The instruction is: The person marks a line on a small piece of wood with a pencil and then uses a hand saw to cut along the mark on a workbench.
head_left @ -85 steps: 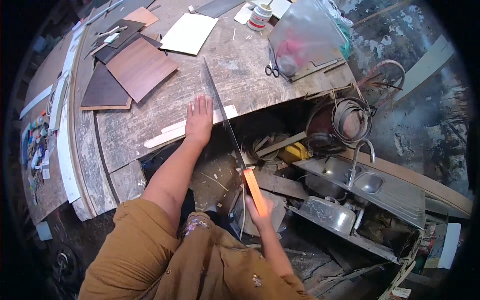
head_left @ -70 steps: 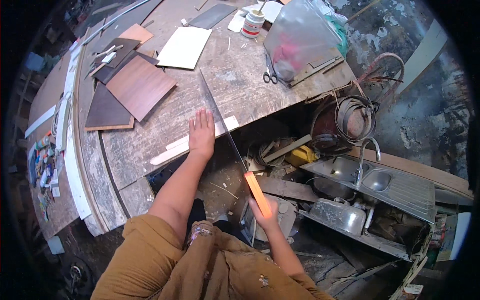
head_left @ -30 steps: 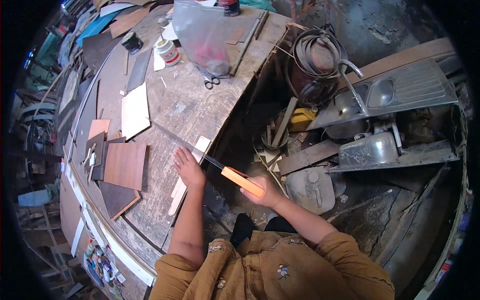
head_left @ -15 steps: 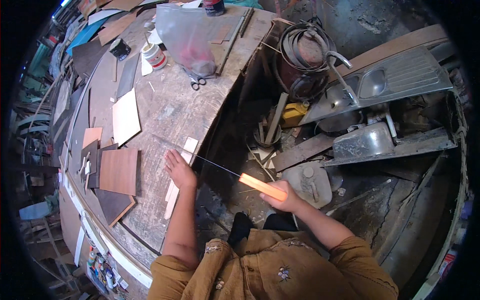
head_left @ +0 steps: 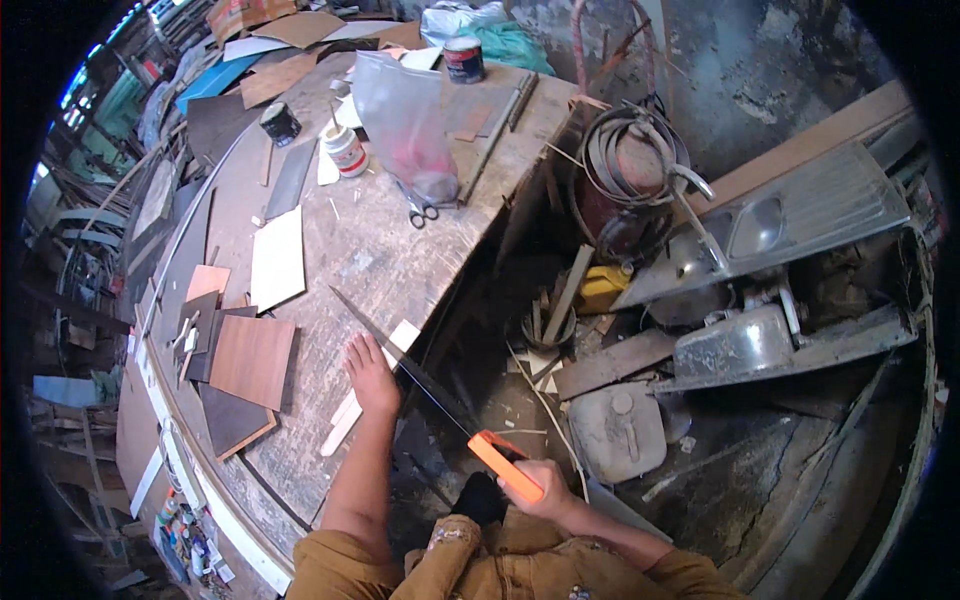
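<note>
Right hand [head_left: 538, 488] wrapped round orange handle of handsaw [head_left: 490, 450], fist closed. Saw long axis diagonal: tip points upper left over workbench [head_left: 400, 255], handle lower right, off bench edge, above floor. Blade lies across pale wood strips [head_left: 405, 335], near their upper end; tooth contact with wood: cannot tell. Strips' long axis lower left to upper right, along bench edge, roughly crosswise to blade. Left hand [head_left: 372, 380] flat on strips, gripping nothing, fingers extended toward upper left, just beside blade. Scissors [head_left: 423, 216] farther up bench.
</note>
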### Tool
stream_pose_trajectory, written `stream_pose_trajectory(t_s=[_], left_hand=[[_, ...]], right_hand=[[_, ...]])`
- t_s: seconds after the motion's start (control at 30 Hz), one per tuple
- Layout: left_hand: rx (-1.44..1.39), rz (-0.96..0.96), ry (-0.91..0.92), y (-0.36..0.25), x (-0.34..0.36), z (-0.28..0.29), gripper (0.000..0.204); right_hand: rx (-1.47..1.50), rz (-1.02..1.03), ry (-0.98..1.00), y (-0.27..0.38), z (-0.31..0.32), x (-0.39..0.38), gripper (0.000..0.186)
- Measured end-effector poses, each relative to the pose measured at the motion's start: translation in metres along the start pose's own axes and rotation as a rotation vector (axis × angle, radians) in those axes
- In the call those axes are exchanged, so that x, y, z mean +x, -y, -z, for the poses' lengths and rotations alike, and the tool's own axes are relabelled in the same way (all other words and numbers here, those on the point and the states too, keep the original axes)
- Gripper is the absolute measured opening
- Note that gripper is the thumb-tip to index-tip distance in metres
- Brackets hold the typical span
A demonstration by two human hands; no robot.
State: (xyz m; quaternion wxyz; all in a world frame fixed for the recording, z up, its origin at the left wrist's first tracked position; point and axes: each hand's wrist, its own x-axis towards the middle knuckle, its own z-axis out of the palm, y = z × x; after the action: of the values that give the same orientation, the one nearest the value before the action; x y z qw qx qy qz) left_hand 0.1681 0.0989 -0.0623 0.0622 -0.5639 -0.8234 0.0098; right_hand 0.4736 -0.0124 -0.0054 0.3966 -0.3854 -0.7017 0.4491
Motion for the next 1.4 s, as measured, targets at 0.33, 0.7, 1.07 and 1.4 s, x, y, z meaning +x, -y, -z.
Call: stream_pose_trajectory(t_s=[0.33,0.7,1.07,1.4], left_hand=[[-0.084,0.021,0.103,-0.003,-0.006,0.027,0.086],[-0.130,0.086,0.036,0.001,0.004,0.016,0.092],[-0.084,0.054,0.027,-0.001,0.008,0.009,0.074],[-0.102,0.082,0.084,0.003,0.004,0.020,0.078]], right_hand=[[0.093,-0.131,0.108,-0.011,0.012,0.002,0.013],[0.023,-0.129,0.067,-0.007,-0.017,0.000,0.017],[-0.116,-0.062,0.109,0.006,-0.029,0.017,0.018],[-0.137,-0.121,0.062,0.005,-0.010,-0.002,0.016]])
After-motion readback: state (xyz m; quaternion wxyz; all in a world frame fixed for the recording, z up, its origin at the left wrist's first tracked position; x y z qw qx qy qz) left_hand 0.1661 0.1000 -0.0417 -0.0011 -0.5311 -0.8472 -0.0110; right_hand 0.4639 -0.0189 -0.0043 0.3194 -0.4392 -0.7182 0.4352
